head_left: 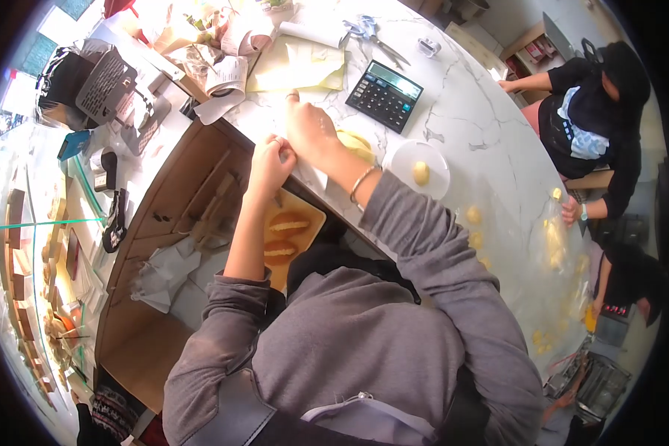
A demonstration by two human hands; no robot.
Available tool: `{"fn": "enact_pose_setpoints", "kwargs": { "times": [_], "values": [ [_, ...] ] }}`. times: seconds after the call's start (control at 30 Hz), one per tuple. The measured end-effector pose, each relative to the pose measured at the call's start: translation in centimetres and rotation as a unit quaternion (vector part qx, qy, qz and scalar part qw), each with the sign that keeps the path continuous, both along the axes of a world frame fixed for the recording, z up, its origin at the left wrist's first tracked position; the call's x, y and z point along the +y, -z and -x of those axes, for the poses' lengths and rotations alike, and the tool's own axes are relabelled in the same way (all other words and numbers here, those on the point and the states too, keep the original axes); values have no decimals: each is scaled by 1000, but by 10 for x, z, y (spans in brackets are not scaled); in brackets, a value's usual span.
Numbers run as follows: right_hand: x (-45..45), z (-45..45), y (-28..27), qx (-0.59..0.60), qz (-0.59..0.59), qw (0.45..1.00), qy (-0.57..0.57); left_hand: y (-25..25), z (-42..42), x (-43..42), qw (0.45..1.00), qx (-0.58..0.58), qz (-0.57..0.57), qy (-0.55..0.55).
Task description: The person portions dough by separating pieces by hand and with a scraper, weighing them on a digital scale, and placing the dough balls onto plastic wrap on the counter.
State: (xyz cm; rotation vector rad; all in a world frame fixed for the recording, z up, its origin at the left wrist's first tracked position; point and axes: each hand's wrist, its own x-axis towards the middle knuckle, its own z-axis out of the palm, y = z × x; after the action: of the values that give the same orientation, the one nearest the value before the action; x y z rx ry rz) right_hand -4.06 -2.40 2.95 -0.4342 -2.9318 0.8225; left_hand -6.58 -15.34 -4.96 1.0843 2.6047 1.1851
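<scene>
Your two hands meet near the upper centre of the frame, at the edge of the marbled desk (490,123). Your left hand (270,168) has its fingers curled inward; you cannot tell from this view whether anything is pinched in them. Your right hand (310,132), seen from the back, lies just beside it, fingers bent; its grip is likewise hidden. The yellow sheet (297,65) lies flat at the upper centre, just above your right hand, and a yellow item (357,144) shows beside your right wrist. To the right of these lie a black calculator (385,95) and, farther down, a white plate (439,160) bearing a pale yellow piece (421,173). Blue-handled scissors (364,28) lie at the top. Below your hands, left of centre, a tray (320,217) holds orange-brown pieces (288,222).
</scene>
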Motion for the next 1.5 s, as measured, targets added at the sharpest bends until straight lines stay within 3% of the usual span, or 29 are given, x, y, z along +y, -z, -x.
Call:
{"fn": "enact_pose_setpoints", "kwargs": {
  "times": [0.13,0.17,0.2,0.27,0.33,0.4,0.47,0.6,0.67,0.77,0.9,1.0,1.1,1.13,1.2,1.23,1.33,1.5],
  "values": [
    [40,-8,-6,37,27,999,-4,-19,-19,-7,976,-185,-65,-94],
    [56,-16,-15,51,41,998,7,-16,-21,-12,983,-129,-76,-109],
    [69,-29,-34,62,58,996,17,-24,-25,-15,972,-181,-94,-121],
    [97,-58,-58,207,24,977,49,-28,-31,-17,930,-265,-222,-127],
    [119,-101,-99,257,58,960,98,-51,-43,-11,914,-280,-274,-105],
    [148,-149,-136,227,239,943,55,-65,-58,3,898,-298,-319,-57],
    [151,-196,-162,280,289,911,88,-80,-77,29,924,-274,-266,-10],
    [150,-270,-187,330,211,897,203,-75,-114,99,954,-192,-196,118],
    [145,-296,-186,338,193,887,249,-59,-122,127,973,-29,-148,175],
    [143,-328,-179,339,194,878,276,-27,-125,153,958,91,-173,210],
    [144,-357,-163,333,207,866,309,-26,-121,155,961,126,-120,216],
    [143,-368,-158,341,212,854,330,-41,-114,144,950,98,-179,238],
    [143,-377,-157,342,181,851,355,-41,-97,116,966,19,-217,139],
    [144,-381,-156,344,171,850,361,-36,-86,104,967,53,-237,80],
    [146,-392,-153,344,152,849,371,-33,-59,72,973,166,-156,-39],
    [147,-396,-153,345,145,846,379,-30,-48,57,973,164,-132,-88],
    [145,-399,-151,364,136,833,395,15,-18,24,986,150,-41,-62],
    [140,-401,-126,425,179,776,430,7,-33,32,994,26,-66,-85]
  ]
}}
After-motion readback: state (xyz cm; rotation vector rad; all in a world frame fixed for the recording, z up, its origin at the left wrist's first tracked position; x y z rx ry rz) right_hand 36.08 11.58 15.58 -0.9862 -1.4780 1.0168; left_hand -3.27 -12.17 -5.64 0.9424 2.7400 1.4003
